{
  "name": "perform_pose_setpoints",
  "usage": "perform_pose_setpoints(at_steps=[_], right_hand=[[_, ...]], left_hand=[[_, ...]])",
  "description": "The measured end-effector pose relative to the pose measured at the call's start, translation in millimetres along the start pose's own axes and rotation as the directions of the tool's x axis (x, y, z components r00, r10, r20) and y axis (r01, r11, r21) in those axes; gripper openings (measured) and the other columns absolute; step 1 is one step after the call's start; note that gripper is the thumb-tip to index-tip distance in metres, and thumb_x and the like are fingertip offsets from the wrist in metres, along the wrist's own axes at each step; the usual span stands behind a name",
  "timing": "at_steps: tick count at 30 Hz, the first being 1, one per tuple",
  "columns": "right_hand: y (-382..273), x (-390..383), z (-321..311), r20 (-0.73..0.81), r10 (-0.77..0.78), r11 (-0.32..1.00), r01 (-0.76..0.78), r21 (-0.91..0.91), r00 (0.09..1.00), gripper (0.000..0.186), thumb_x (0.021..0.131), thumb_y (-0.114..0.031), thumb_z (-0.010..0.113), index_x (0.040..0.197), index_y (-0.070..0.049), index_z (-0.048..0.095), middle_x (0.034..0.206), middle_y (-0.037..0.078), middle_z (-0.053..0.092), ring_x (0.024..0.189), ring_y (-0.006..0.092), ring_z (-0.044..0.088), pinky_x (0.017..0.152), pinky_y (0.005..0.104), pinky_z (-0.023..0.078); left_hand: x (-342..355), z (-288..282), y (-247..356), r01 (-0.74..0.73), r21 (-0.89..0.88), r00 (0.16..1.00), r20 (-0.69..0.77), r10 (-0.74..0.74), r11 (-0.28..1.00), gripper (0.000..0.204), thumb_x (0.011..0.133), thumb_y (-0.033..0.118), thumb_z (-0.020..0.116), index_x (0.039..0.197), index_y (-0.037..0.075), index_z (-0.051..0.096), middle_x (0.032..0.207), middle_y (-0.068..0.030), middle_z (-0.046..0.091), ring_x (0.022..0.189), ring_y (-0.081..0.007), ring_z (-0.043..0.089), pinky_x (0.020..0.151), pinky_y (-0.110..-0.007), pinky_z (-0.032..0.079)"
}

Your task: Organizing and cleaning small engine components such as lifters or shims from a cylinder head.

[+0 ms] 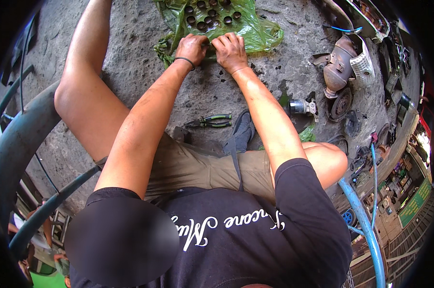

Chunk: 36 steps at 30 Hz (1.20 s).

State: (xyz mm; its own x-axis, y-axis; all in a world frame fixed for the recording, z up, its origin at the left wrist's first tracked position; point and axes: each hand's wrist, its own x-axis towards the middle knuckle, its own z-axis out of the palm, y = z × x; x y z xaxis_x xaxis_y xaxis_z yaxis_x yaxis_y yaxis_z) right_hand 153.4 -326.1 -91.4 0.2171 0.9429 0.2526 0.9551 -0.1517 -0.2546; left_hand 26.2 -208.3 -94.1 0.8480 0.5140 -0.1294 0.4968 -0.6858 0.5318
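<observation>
L hand [193, 47] reaches fwd, elbow nearly straight, knuckles up, dark band [184, 60] at wrist. R hand [230, 51] just beside it, arm angled inward, back of hand up. Both have fingers curled down at near edge of green plastic bag [262, 34]; fingertips partly hidden, can't tell if either's pinching it. Small round metal cups [207, 20] sit on bag just beyond hands. Combo pliers [209, 121] nearer body, btwn forearms. Blk T-shirt [255, 240], back twd body from hands, has white script lettering, upside down; green sign [415, 202], far R of R hand, too small to read.
</observation>
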Motion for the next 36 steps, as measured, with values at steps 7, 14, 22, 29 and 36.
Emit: perform_pose_setpoints(at_steps=[7, 14, 22, 29, 36], right_hand=[[-2, -10, 1, 0.018, -0.031, 0.999, 0.031, -0.016, 0.999, 0.027, 0.078, -0.025, 0.070, 0.104, -0.018, 0.069, 0.104, 0.000, 0.062, 0.108, 0.0212, 0.054, 0.094, 0.0422, 0.038], [-11, 7, -3, 0.240, 0.073, 0.990, -0.042, -0.133, 0.968, 0.036, 0.075, -0.033, 0.076, 0.105, -0.014, 0.066, 0.107, 0.002, 0.061, 0.109, 0.0228, 0.051, 0.096, 0.0437, 0.036], [-69, 17, -94, 0.034, 0.498, 0.865, -0.499, 0.055, 0.867, 0.038, 0.079, -0.042, 0.075, 0.100, -0.011, 0.068, 0.105, 0.005, 0.062, 0.112, 0.0242, 0.048, 0.097, 0.0436, 0.031], [-134, -9, -197, -0.212, 0.424, 0.906, -0.416, 0.082, 0.881, 0.035, 0.076, -0.029, 0.077, 0.100, -0.009, 0.061, 0.099, 0.007, 0.065, 0.101, 0.0261, 0.056, 0.087, 0.0428, 0.040], [-146, -45, -217, 0.058, 0.571, 0.561, -0.441, 0.701, 0.819, 0.029, 0.087, -0.007, 0.055, 0.113, -0.005, 0.043, 0.070, 0.007, 0.057, 0.062, 0.0258, 0.060, 0.058, 0.0363, 0.047]], left_hand=[[7, 11, -4, 0.153, -0.077, 0.988, -0.002, -0.154, 0.985, 0.024, 0.081, 0.023, 0.070, 0.102, 0.010, 0.071, 0.095, -0.0133, 0.070, 0.095, -0.0338, 0.062, 0.087, -0.043, 0.050], [10, 0, 13, 0.311, 0.103, 0.945, -0.135, -0.297, 0.945, 0.032, 0.079, 0.033, 0.072, 0.106, 0.016, 0.072, 0.111, -0.0114, 0.063, 0.113, -0.0340, 0.053, 0.096, -0.043, 0.044], [-19, -69, 55, 0.459, -0.654, 0.775, -0.036, -0.631, 0.601, 0.044, 0.080, 0.039, 0.075, 0.100, -0.001, 0.071, 0.095, -0.0190, 0.071, 0.085, -0.0287, 0.068, 0.077, -0.040, 0.052], [-85, -137, 137, 0.272, -0.867, 0.864, 0.029, -0.502, 0.418, 0.027, 0.093, 0.025, 0.067, 0.088, -0.001, 0.072, 0.070, 0.0043, 0.061, 0.062, -0.0041, 0.046, 0.054, -0.023, 0.037], [-123, -156, 160, 0.044, -0.994, 0.909, -0.004, -0.416, 0.105, 0.021, 0.097, 0.018, 0.062, 0.099, -0.002, 0.068, 0.087, -0.0035, 0.068, 0.075, -0.0095, 0.060, 0.070, -0.023, 0.047]])
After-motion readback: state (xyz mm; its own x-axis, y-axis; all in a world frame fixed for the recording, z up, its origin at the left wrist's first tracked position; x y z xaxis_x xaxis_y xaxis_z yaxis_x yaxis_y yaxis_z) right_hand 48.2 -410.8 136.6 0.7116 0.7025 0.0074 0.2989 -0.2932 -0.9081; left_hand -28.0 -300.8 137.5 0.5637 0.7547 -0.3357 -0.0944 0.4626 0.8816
